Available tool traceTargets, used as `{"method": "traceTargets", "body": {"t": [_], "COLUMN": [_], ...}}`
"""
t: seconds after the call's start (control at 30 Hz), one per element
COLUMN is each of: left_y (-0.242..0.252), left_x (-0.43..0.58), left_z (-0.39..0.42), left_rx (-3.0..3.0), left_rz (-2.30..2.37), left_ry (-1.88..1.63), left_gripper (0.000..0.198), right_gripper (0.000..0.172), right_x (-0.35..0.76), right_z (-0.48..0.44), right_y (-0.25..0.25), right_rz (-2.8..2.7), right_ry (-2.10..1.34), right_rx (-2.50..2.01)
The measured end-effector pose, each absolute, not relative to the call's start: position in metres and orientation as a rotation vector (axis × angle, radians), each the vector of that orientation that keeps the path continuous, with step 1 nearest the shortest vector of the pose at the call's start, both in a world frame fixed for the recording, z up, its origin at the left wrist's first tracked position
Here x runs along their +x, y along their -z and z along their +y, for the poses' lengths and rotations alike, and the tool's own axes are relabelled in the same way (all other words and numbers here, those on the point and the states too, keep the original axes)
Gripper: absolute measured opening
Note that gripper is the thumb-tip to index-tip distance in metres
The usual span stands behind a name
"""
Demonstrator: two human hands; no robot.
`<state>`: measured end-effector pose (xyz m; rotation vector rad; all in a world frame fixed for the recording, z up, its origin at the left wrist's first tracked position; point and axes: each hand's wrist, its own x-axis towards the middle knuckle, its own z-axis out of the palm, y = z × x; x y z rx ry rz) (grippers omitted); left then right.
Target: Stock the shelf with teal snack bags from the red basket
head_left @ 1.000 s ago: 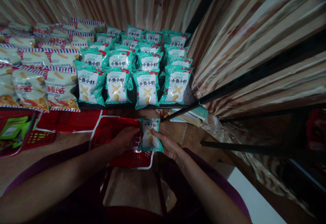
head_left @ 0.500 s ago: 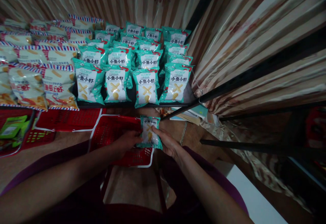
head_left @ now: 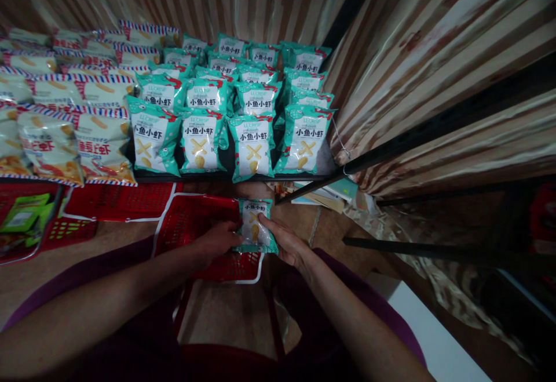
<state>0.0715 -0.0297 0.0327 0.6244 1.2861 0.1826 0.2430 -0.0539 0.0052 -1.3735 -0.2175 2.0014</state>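
Note:
A teal and white snack bag (head_left: 253, 232) is held upright between my hands, over a red basket (head_left: 186, 217). My right hand (head_left: 284, 242) grips its right side, thumb on the front. At its left edge my left hand (head_left: 220, 239) has its fingers closed on the bag; some fingertips are hidden behind it. Several matching teal bags (head_left: 254, 147) stand in rows on the black shelf (head_left: 204, 178) ahead. To their left on the same shelf are several white bags with striped edges (head_left: 102, 144).
Another red basket (head_left: 117, 201) lies left of the near one, and green packets (head_left: 25, 214) sit in a basket at far left. A black metal bar (head_left: 391, 144) slants across the right, before a striped curtain (head_left: 434, 69). A white surface (head_left: 434, 335) is at lower right.
The view has shifted very slightly. Both hands keep hold of the bag in nearly the same place.

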Motion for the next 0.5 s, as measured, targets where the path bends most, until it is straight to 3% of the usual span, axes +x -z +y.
{"method": "traceTargets", "body": {"t": [0.23,0.5], "left_y": [-0.025,-0.013], "left_x": [0.072,0.07], "left_z": [-0.029,-0.028], "left_rx": [0.673,0.672], "left_rz": [1.302,1.365], "left_ry": [-0.224,-0.278], "left_gripper": [0.027,0.018], "right_gripper": [0.031,0.05], "right_x": [0.243,0.244], "right_z": [-0.053,-0.057], "right_y": [-0.011,-0.013], "right_rz": [-0.252,-0.378], "right_ry": [-1.992,-2.005], "right_rx": [-1.324,-1.332]}}
